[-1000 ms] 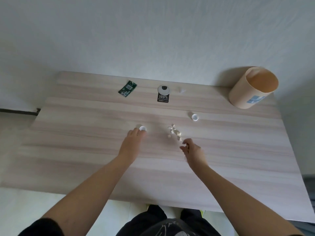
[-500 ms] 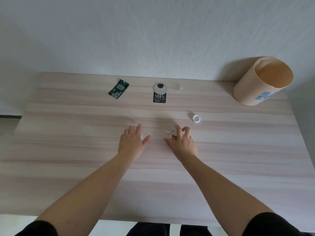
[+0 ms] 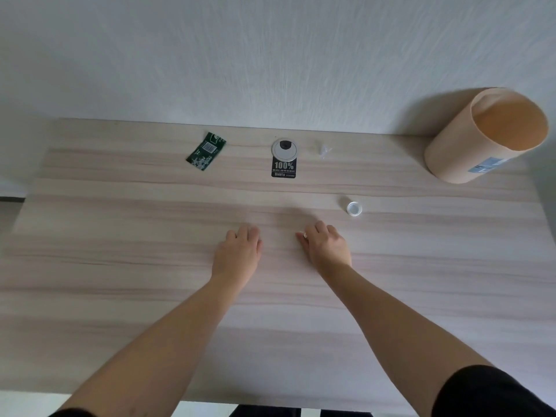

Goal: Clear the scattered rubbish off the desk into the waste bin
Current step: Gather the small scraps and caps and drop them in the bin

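Observation:
My left hand (image 3: 237, 251) rests on the wooden desk (image 3: 120, 266) with its fingers curled under; the small white cap it reached for is hidden beneath it. Beside it, my right hand (image 3: 326, 246) is curled over the pale scraps, with a white bit showing at its fingertips. A second white cap (image 3: 354, 208) lies just beyond my right hand. Farther back lie a green wrapper (image 3: 206, 155), a black "100%" tag (image 3: 283, 170) and a clear plastic scrap (image 3: 323, 150). The tan waste bin (image 3: 451, 155) stands at the back right corner, its mouth open.
A white wall runs along the desk's far edge. A grey round disc (image 3: 284, 148) sits at the top of the black tag. The desk's near edge is just below my forearms, with floor visible at the far left.
Both hands slid forward over their targets and their fingers curled in. The white cap by my left fingertips and the pile of pale scraps are now covered. The view shifted closer.

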{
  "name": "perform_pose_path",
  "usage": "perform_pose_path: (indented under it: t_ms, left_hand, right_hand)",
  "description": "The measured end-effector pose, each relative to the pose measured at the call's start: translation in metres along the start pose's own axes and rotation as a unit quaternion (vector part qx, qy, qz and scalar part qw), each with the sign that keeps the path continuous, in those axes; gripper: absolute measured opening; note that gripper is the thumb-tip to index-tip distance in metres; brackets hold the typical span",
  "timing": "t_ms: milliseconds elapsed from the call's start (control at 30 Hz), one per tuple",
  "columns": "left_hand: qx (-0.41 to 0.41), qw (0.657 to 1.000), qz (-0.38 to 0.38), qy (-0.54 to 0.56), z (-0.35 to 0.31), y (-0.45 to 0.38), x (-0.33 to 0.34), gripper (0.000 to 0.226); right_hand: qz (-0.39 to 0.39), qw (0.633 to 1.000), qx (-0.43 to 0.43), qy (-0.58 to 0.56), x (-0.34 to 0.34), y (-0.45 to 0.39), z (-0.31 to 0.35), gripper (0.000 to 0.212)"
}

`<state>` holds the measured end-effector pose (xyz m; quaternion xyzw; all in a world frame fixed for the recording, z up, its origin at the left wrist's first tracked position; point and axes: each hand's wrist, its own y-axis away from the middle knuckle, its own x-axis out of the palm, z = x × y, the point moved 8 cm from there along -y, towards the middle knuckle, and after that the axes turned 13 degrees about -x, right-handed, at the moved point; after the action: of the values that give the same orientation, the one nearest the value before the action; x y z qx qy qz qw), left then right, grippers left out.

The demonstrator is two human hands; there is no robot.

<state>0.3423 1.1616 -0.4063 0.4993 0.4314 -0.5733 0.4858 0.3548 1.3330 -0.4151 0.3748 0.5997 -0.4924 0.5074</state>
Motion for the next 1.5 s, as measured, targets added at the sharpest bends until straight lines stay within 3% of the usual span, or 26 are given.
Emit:
perform_pose_path:
  t_ms: [100, 200, 367, 500, 667, 767, 1000, 1133, 1233, 1300, 1367, 1500]
  left_hand:
    - [0.003, 1.0, 0.013, 0.013, 0.0, -0.003, -0.001, 0.014]
    - [-0.012, 0.996, 0.065, 0.062, 0.004, -0.007, 0.0, 0.012]
    - [-0.016, 0.988, 0.071, 0.136, -0.001, -0.01, -0.006, 0.012]
    - [0.041, 0.985, 0.041, 0.16, -0.034, -0.01, -0.015, 0.015]
    - [0.08, 0.987, 0.047, 0.135, -0.082, -0.02, -0.013, 0.042]
    - [0.051, 0.989, 0.083, 0.112, -0.097, -0.03, -0.001, 0.053]
    - [0.092, 0.992, 0.08, 0.015, -0.116, -0.026, 0.008, 0.025]
    - [0.11, 0.991, 0.08, 0.005, -0.112, -0.016, 0.007, 0.04]
    - [0.115, 0.991, 0.07, 0.017, -0.098, -0.008, -0.003, 0.025]
    - [0.1, 0.992, 0.06, 0.039, -0.082, 0.0, -0.013, 0.008]
    - [0.077, 0.992, 0.047, 0.09, -0.061, 0.006, -0.018, 0.013]
    - [-0.083, 0.967, 0.042, 0.235, 0.017, 0.001, -0.016, 0.006]
  right_hand:
    - [0.01, 0.997, -0.016, -0.069, -0.001, -0.003, -0.007, 0.03]
    - [0.048, 0.979, 0.067, -0.185, 0.003, -0.002, -0.028, 0.031]
    - [0.024, 0.899, 0.249, -0.36, 0.001, 0.03, -0.064, 0.043]
    - [0.009, 0.859, 0.29, -0.422, -0.005, 0.045, -0.072, 0.043]
    - [0.006, 0.87, 0.275, -0.41, -0.015, 0.057, -0.073, 0.039]
    - [-0.003, 0.878, 0.259, -0.403, -0.023, 0.066, -0.071, 0.037]
    - [-0.018, 0.887, 0.248, -0.389, -0.041, 0.087, -0.076, 0.037]
    - [-0.023, 0.892, 0.242, -0.38, -0.054, 0.096, -0.081, 0.038]
    - [-0.019, 0.898, 0.228, -0.376, -0.064, 0.1, -0.081, 0.037]
    - [-0.018, 0.899, 0.227, -0.375, -0.068, 0.102, -0.08, 0.036]
    - [-0.017, 0.899, 0.225, -0.374, -0.072, 0.103, -0.077, 0.036]
    - [-0.002, 0.898, 0.221, -0.381, -0.073, 0.103, -0.067, 0.036]
